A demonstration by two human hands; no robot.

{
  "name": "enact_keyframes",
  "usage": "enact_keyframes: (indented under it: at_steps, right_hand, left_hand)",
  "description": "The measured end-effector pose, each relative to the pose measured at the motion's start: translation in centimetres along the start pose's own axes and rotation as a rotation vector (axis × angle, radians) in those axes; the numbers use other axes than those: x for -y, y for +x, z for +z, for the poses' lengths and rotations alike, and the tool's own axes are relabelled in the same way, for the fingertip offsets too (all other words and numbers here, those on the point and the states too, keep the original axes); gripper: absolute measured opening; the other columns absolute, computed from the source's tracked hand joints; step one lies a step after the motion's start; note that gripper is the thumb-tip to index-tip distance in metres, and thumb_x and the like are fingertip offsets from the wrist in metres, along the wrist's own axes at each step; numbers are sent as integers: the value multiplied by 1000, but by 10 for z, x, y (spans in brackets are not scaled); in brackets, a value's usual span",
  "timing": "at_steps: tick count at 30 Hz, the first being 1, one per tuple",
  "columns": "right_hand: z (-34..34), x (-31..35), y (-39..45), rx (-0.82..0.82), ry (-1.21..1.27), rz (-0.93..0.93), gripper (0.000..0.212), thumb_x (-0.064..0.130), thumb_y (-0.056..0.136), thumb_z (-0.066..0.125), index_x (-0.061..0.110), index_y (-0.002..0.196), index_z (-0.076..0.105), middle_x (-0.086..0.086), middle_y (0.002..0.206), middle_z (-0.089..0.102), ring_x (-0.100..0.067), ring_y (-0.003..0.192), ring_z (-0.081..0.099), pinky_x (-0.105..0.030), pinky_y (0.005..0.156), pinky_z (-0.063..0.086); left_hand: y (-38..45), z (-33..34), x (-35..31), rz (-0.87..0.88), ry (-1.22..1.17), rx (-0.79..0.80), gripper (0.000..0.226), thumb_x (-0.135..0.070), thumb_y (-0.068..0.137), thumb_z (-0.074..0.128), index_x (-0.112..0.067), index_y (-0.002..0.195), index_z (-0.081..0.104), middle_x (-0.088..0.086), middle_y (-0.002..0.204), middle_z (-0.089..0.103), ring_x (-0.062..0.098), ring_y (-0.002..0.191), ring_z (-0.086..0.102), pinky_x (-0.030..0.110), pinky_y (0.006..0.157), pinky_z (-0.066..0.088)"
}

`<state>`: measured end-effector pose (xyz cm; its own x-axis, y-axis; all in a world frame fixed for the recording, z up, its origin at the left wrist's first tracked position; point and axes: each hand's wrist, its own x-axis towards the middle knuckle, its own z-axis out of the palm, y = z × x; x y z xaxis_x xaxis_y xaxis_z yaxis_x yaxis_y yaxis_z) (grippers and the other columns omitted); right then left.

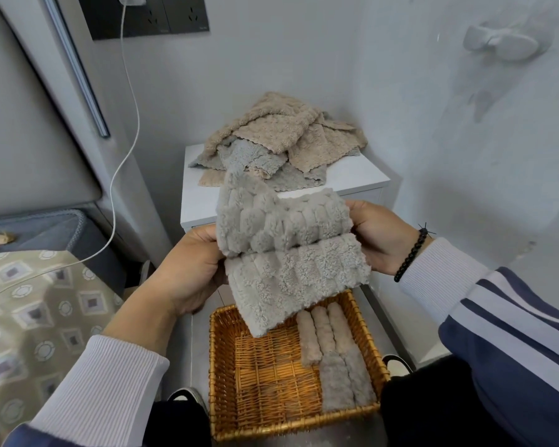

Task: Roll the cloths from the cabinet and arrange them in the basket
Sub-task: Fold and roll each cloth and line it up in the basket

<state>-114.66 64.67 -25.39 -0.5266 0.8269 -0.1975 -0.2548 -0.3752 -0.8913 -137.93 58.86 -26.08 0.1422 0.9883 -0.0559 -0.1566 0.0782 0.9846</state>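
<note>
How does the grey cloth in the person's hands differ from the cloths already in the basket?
The grey cloth, held in the air by both hands, is spread out and only folded over; the rolled cloths are tight cylinders lying side by side in the basket. It is grey; the rolled ones are beige and grey. All look fluffy.

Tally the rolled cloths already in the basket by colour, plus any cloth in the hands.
Beige rolls in the basket: 3
Grey rolls in the basket: 2
Grey cloth held by left hand and right hand: 1
Total: 6
</note>
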Motion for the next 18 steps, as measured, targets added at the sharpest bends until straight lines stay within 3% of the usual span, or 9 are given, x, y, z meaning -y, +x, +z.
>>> enact_keyframes:
  at_steps: [2,4,5,8,10,12,13,16,18]
  right_hand:
    - [0,-2,2,-69,-49,-6,43,-9,94,36,0,83,76,-22,92,72,-39,99,63,-51,99,47]
    - [0,-3,4,-114,-57,-11,38,-10,93,36,-3,91,74,-24,100,70,-44,111,56,-56,105,38]
    - [0,-3,5,-126,-54,-10,36,-11,93,36,-4,96,71,-24,101,70,-43,109,59,-55,104,41]
    - [1,-1,5,-124,-116,-4,35,-15,91,36,-3,85,69,-17,81,72,-25,71,71,-37,74,59]
    - [-1,-2,5,-133,-223,-14,46,-18,89,37,4,65,69,-11,69,68,-16,57,64,-26,54,59]
    - [-3,-5,5,-143,-341,-30,50,-18,88,40,8,57,70,-10,75,67,-14,61,58,-19,50,54]
    - [-5,-6,6,-146,-389,-33,50,-18,88,42,9,58,71,-10,79,67,-13,63,56,-18,50,53]
    - [-9,-7,6,-153,-464,-19,46,-14,89,44,11,65,74,-4,73,68,-9,61,55,-18,54,53]
    - [-9,-6,5,-164,-471,-20,40,-11,90,47,13,74,75,-2,74,66,-8,60,55,-19,55,53]
  left_hand:
    - [0,2,0,24,60,-28,42,-2,94,49,-20,73,81,7,83,77,20,72,74,35,61,62]
    - [0,4,-1,55,63,-41,49,1,97,46,-22,70,81,5,81,77,19,75,74,36,69,62]
    - [1,3,-1,73,69,-38,50,2,97,46,-22,69,81,4,81,77,18,75,74,36,70,62]
    - [1,-4,-2,206,256,-41,54,15,90,49,-22,65,79,-2,76,76,12,73,72,28,64,59]
    - [0,-5,-2,322,535,-24,57,28,80,48,-17,58,75,-9,90,74,7,87,68,27,79,56]
    - [2,-5,3,367,737,-27,57,30,74,44,-16,51,71,-11,112,67,5,109,60,32,101,46]
    - [2,-4,4,369,742,-38,60,30,74,44,-18,50,70,-12,118,65,3,113,57,31,105,42]
    - [1,-4,4,378,647,-67,62,29,78,42,-21,60,75,-11,123,65,3,117,57,26,103,44]
    - [1,-5,2,359,564,-82,59,23,87,40,-22,82,78,-11,120,68,3,113,60,20,89,52]
